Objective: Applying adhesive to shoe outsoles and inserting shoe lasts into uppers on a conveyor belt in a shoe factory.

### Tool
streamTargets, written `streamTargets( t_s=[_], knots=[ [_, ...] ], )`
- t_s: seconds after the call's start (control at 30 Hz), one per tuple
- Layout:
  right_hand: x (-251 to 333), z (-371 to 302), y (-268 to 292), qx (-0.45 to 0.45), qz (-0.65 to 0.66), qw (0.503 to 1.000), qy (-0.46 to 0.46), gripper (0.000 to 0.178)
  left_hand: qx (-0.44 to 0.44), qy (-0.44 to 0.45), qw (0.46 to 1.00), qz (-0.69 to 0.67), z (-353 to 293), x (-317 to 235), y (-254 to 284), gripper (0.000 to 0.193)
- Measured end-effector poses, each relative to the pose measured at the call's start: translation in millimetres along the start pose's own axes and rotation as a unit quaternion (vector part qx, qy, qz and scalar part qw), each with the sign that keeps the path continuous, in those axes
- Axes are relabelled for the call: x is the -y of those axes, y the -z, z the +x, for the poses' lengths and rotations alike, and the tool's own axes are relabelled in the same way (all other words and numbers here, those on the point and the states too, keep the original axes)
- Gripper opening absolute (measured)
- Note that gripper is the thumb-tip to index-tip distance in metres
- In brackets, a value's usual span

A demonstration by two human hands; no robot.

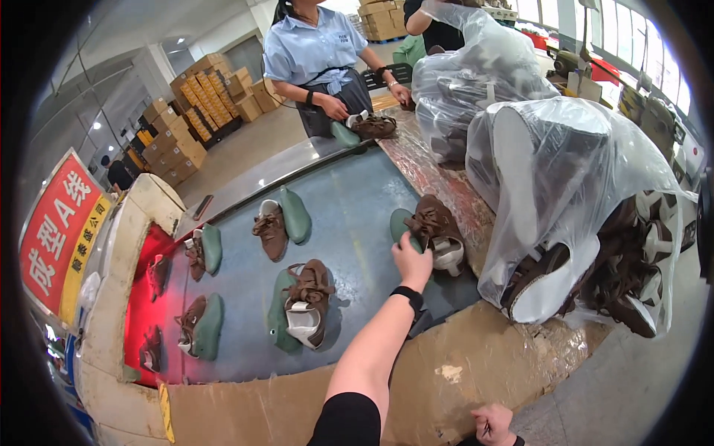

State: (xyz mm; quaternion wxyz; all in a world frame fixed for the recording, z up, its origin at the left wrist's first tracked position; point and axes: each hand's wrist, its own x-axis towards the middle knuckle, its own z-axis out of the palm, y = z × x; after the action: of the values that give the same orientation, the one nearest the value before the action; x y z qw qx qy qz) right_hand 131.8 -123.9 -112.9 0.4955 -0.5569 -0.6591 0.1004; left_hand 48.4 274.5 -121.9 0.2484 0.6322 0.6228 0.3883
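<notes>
Gripping a green shoe last (402, 225), left hand (413, 262) fingers clamp it; right hand (491, 424) fingers seemingly curled together.

Brown shoes (439, 227) beside green lasts (295, 214) on grey-blue conveyor belt (357, 201), red sign (56, 230).

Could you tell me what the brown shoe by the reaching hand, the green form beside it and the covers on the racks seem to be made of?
Shoe: matte brown, probably suede or fabric, with laces.
Green form: smooth, even colour, likely moulded plastic.
Covers: thin clear plastic film, creased and see-through.
</notes>
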Motion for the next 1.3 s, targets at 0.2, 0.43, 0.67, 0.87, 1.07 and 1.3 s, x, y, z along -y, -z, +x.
streamTargets(
  t_s=[0.2,0.43,0.67,0.87,1.07,1.3],
  knots=[
    [8.1,7.2,7.7,0.029,0.013,0.999,-0.027,0.012,0.048,-0.035,0.998,-0.004,10.6,2.8,-22.3,0.076],
    [3.7,16.4,6.0,0.009,0.031,0.999,-0.002,0.023,0.139,-0.055,0.987,-0.065,-0.5,18.3,22.0,0.088],
    [10.1,9.0,3.5,-0.023,0.032,0.999,-0.029,0.026,0.269,-0.329,0.850,0.313,-15.5,-25.1,57.7,0.067],
    [13.7,12.5,1.5,-0.017,0.004,1.000,0.002,0.027,0.179,-0.253,0.918,0.248,-22.2,-13.0,28.2,0.045],
    [3.0,11.0,3.4,-0.012,0.003,1.000,-0.007,0.028,0.068,-0.195,0.933,0.295,-43.0,-17.2,2.0,0.038],
    [0.3,11.3,-1.5,-0.030,0.005,0.999,0.028,0.026,0.079,-0.176,0.922,0.335,-16.0,-6.6,-1.4,0.041]
  ],
)
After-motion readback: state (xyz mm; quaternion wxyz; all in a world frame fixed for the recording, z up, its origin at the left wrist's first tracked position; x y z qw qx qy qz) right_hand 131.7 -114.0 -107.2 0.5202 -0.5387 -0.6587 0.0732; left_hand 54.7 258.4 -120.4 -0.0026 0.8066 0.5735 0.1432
